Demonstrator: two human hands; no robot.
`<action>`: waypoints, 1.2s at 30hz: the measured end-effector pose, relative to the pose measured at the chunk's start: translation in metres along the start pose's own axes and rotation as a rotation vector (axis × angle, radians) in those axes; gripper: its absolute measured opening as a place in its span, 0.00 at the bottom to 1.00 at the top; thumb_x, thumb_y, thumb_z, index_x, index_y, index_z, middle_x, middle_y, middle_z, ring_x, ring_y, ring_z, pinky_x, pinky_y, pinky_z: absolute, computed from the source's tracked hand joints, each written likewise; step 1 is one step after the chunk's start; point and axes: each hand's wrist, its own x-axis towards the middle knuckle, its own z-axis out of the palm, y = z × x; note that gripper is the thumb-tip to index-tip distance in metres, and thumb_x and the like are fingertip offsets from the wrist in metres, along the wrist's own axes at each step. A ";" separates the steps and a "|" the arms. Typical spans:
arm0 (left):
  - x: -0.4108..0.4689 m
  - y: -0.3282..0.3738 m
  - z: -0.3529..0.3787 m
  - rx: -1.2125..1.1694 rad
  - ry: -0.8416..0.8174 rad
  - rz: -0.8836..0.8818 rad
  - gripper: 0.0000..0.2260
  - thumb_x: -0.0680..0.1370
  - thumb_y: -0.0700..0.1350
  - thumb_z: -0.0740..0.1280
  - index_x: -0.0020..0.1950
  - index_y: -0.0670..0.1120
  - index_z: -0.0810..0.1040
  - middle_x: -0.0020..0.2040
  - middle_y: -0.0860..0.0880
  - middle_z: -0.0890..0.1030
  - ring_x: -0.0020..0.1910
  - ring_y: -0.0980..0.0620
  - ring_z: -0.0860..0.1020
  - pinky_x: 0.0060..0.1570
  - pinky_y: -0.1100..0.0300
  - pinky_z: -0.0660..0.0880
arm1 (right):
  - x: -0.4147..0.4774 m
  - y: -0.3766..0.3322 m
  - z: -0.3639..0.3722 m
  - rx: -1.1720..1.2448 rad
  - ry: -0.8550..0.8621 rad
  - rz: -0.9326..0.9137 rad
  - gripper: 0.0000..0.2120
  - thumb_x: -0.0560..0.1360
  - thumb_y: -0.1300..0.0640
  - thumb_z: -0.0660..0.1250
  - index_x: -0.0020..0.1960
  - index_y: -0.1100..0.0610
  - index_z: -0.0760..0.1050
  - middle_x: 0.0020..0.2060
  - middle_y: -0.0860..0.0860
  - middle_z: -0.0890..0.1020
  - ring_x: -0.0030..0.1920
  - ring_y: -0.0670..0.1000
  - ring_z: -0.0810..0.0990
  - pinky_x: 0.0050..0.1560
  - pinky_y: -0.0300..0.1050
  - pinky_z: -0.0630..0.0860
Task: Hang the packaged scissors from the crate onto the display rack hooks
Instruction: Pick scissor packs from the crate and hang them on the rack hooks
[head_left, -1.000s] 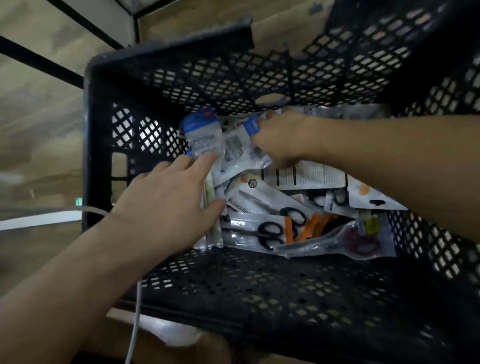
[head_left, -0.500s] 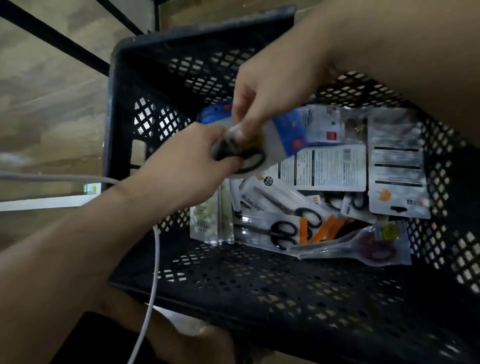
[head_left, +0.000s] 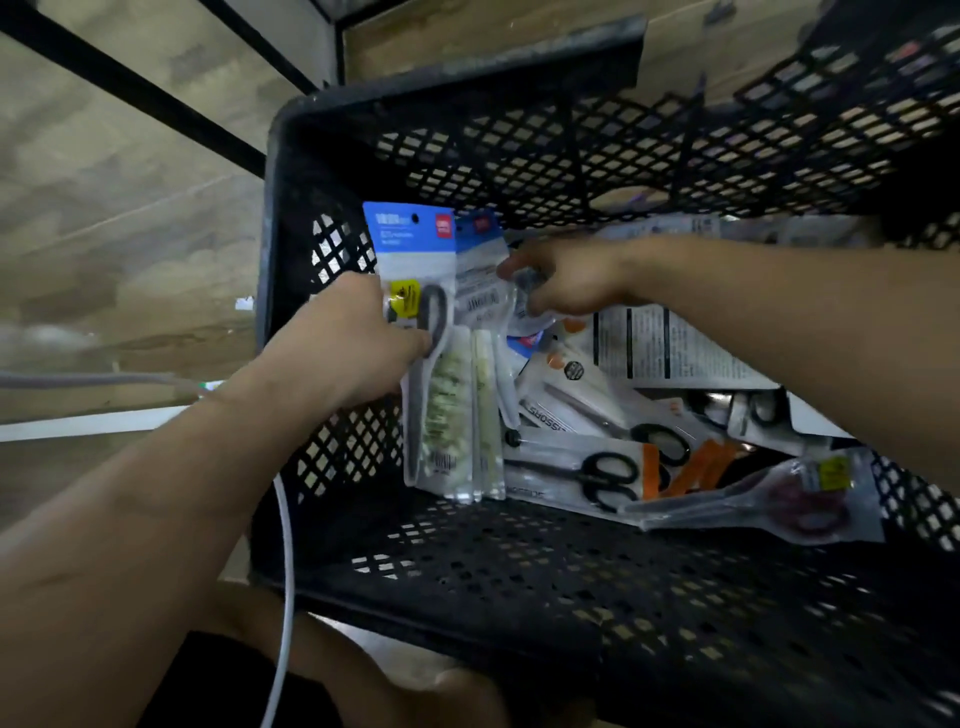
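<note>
Outside the left wall of the black mesh crate (head_left: 467, 114) we see a white cable (head_left: 284, 545) hanging down past its near corner. Just inside that left wall, the left hand (head_left: 358, 353) grips a blue-topped pack (head_left: 415, 270) of black-handled scissors. Its fingers curl round the pack's left edge and the thumb presses on the front by the handle loop. The pack stands upright against the crate's left wall, with its blue header well above the hand. Beside it, toward the crate's middle, we make out a second blue-headed pack (head_left: 483, 260) and a few pale packs standing on edge. At the crate's middle the right hand (head_left: 561, 283) reaches in from the right. Its fingers are bent down and pinch a clear pack (head_left: 527, 317) with a dark handle inside, though we cannot tell exactly how the fingertips sit. From there to the crate's right wall, the other packaged scissors lie flat on the crate's floor in a loose heap. Among them we see a white-backed pack (head_left: 665, 348), a black-handled pair on an orange card (head_left: 608, 473), and a red-handled pair (head_left: 800, 499) nearest the right wall.
</note>
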 end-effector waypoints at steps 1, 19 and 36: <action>0.001 -0.001 -0.002 0.004 0.021 0.006 0.02 0.77 0.45 0.72 0.46 0.48 0.81 0.42 0.48 0.85 0.40 0.45 0.85 0.47 0.47 0.83 | 0.002 -0.001 0.004 0.033 0.017 -0.017 0.28 0.78 0.59 0.69 0.77 0.48 0.69 0.73 0.50 0.71 0.63 0.50 0.75 0.54 0.40 0.73; -0.006 0.005 -0.012 -0.022 0.173 0.045 0.11 0.70 0.56 0.66 0.47 0.53 0.79 0.44 0.53 0.85 0.41 0.46 0.86 0.48 0.44 0.83 | -0.019 -0.049 0.034 0.247 0.421 0.019 0.12 0.74 0.58 0.68 0.56 0.57 0.71 0.44 0.53 0.76 0.40 0.52 0.79 0.34 0.48 0.75; -0.004 0.001 -0.009 0.048 0.065 0.082 0.07 0.75 0.55 0.69 0.49 0.54 0.79 0.44 0.52 0.85 0.41 0.48 0.85 0.46 0.43 0.84 | -0.008 0.000 0.051 -0.102 0.402 0.239 0.43 0.68 0.36 0.77 0.70 0.59 0.62 0.52 0.55 0.82 0.50 0.56 0.84 0.45 0.52 0.80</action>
